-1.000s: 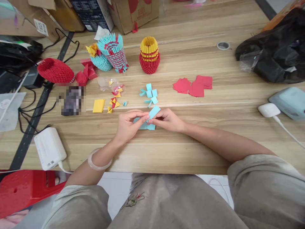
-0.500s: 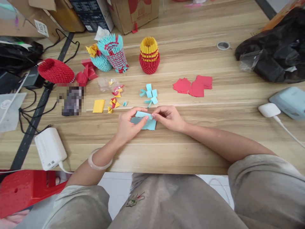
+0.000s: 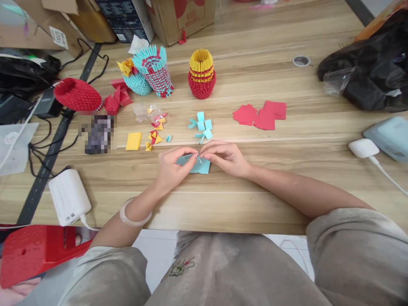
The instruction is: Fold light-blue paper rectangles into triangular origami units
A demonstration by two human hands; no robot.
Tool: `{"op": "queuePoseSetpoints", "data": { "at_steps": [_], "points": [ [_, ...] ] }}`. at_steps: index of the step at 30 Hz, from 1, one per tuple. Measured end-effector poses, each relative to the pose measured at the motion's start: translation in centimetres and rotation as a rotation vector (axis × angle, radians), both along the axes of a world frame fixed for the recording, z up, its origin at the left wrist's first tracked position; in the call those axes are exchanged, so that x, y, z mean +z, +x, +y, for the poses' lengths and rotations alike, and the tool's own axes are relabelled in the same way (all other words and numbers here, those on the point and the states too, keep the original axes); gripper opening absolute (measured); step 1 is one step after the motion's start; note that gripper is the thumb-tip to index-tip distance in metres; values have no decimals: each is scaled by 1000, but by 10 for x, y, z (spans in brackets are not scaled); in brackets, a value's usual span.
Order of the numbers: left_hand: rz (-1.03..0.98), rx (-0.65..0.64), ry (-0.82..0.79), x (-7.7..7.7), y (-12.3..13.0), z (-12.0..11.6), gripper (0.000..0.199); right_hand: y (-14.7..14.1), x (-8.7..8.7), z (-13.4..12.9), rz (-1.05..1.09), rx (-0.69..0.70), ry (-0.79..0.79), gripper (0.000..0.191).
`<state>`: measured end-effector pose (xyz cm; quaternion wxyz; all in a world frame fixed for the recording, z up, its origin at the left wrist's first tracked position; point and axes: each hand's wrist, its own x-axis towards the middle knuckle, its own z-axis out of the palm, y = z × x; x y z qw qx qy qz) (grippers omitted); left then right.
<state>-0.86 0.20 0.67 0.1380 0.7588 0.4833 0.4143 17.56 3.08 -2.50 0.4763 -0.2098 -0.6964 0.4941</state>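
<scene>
Between my fingertips is a small folded piece of light-blue paper (image 3: 199, 157), seen almost edge-on. My left hand (image 3: 175, 165) pinches it from the left, thumb against forefinger. From the right, my right hand (image 3: 225, 158) grips it the same way. Below both hands lie flat light-blue sheets (image 3: 201, 167), partly covered by my fingers. Just beyond, several folded light-blue paper pieces (image 3: 200, 126) are grouped on the table. To their left are small yellow and red folded triangles (image 3: 154, 137) and a yellow paper stack (image 3: 134, 141).
Red paper squares (image 3: 265, 116) lie to the right. Farther back stand a yellow-and-red paper vase (image 3: 202, 74), a blue-and-red one (image 3: 154, 72) and a red one (image 3: 78, 94). A white power bank (image 3: 69, 197) sits left; a black plastic bag (image 3: 366, 63) is at far right.
The light-blue strip has gone from lying broadside between my hands to a narrow, edge-on fold at my fingertips. My right fingers have closed in towards the left ones.
</scene>
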Motion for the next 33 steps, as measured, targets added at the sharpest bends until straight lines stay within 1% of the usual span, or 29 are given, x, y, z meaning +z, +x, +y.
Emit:
{"op": "queuePoseSetpoints", "data": {
  "at_steps": [3,5,7,9,16,22,26,30,33],
  "points": [
    [-6,-66,21,-1,0,1,6,-1,-3,1,59,15,-141,6],
    [-17,-101,23,-1,0,1,6,-2,-5,1,95,20,-234,7],
    [-40,-103,23,-2,0,1,5,-2,-6,1,114,39,-298,12],
    [-65,-87,18,-2,0,1,4,-2,-6,1,108,57,-329,16],
    [-81,-73,-37,0,1,-1,8,-1,-3,1,77,63,-293,12],
    [-103,-115,-102,2,2,-3,8,0,-2,2,72,47,-269,11],
    [-127,-105,-90,4,3,-3,6,1,0,2,45,36,-228,9],
    [-97,-67,-46,4,4,-3,7,1,0,1,35,63,-233,9],
    [-73,-104,-10,4,4,-3,8,0,-1,1,75,82,-268,8]
  ]
}}
